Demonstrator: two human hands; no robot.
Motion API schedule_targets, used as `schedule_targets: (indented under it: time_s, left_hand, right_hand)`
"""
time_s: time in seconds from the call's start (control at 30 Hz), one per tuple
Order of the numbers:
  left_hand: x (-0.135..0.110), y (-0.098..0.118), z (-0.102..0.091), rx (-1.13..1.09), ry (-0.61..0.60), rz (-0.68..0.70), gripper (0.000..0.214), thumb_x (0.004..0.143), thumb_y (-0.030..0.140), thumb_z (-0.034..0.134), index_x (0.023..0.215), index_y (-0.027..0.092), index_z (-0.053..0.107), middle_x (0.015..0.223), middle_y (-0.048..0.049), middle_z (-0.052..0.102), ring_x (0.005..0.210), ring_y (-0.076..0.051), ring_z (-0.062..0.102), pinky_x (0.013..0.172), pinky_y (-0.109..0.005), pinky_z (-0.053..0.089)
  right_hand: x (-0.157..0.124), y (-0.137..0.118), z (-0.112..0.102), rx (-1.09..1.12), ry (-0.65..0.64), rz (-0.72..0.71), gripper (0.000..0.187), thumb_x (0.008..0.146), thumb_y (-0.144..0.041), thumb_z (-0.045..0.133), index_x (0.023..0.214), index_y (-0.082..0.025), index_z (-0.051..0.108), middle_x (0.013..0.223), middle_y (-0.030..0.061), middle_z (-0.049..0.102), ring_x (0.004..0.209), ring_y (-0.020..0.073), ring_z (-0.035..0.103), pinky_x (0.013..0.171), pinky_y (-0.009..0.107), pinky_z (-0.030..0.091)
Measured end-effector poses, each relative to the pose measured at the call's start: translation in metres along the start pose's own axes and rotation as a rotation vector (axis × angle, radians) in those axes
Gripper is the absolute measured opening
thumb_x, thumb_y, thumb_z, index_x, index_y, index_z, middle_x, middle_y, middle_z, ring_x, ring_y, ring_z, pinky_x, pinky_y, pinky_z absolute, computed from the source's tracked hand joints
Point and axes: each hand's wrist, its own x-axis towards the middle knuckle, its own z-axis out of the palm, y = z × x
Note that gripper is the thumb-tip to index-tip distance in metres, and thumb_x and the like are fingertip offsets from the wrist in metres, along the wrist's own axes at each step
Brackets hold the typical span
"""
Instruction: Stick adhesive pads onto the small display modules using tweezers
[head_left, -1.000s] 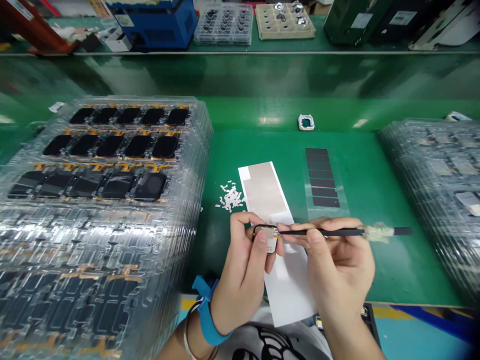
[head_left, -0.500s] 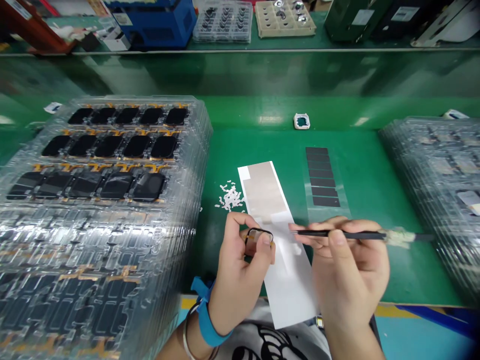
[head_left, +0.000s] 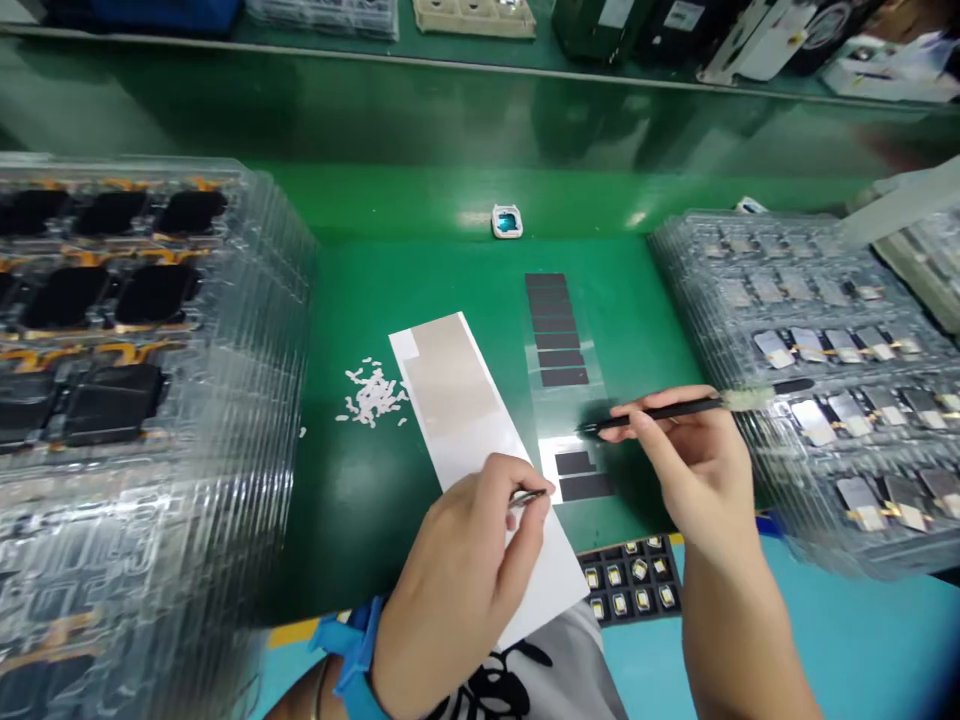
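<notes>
While the left grip (head_left: 463, 548) pinches a part (head_left: 527, 495), the right grip (head_left: 703, 460) clasps a black tool (head_left: 679, 409); strips (head_left: 586, 487) lie near.

The tweezers (head_left: 660, 411) are black with a pale wrap (head_left: 750, 399); the strips (head_left: 556, 338) dark grey. The sheet (head_left: 457, 385) is beige and white, the tabletop (head_left: 360, 290) green, the wristband (head_left: 358, 650) blue, the shirt (head_left: 574, 655) grey with black print.

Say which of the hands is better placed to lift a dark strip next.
Probably the right hand: it holds a thin black tool near the dark strips, while the left hand pinches a small piece over the white sheet.
</notes>
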Motion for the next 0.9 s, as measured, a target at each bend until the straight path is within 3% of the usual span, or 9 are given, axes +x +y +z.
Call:
schedule_targets:
  time_s: [0.07,0.23,0.47,0.9]
  left_hand:
    - [0.004,-0.002,0.001,0.058,-0.019,-0.009,0.005,0.105,0.026,0.047,0.106,0.025,0.052,0.096,-0.0038,0.070,0.084,-0.020,0.068,0.070,-0.031,0.049]
    - [0.008,-0.003,0.002,0.218,0.063,0.020,0.006,0.104,0.027,0.052,0.107,0.025,0.057,0.098,-0.0044,0.073,0.084,-0.023,0.069,0.067,-0.032,0.048]
    - [0.017,0.004,0.022,0.287,-0.155,0.241,0.009,0.104,0.018,0.051,0.108,0.022,0.058,0.115,-0.0063,0.076,0.090,-0.026,0.070,0.072,-0.039,0.049]
    - [0.019,0.003,0.024,0.342,-0.134,0.237,0.010,0.104,0.015,0.050,0.109,0.020,0.056,0.116,-0.0033,0.075,0.091,-0.023,0.069,0.075,-0.039,0.054]
  right_hand:
    - [-0.006,0.002,-0.004,0.012,-0.032,-0.006,0.018,0.086,-0.031,0.078,0.094,-0.023,0.063,0.086,-0.0002,0.073,0.066,0.0154,0.075,0.064,0.029,0.065]
    - [-0.018,0.007,-0.008,0.051,-0.001,-0.057,0.013,0.086,-0.023,0.076,0.093,-0.023,0.066,0.092,-0.0003,0.065,0.079,0.0156,0.075,0.067,0.030,0.068]
    - [-0.024,0.009,-0.013,0.048,-0.043,-0.093,0.014,0.088,-0.013,0.071,0.096,-0.023,0.066,0.093,0.0008,0.062,0.079,0.0156,0.072,0.063,0.029,0.066]
    - [-0.022,0.010,-0.014,0.079,-0.103,-0.131,0.020,0.090,-0.006,0.065,0.099,-0.023,0.065,0.095,0.0010,0.055,0.081,0.0137,0.071,0.066,0.027,0.068]
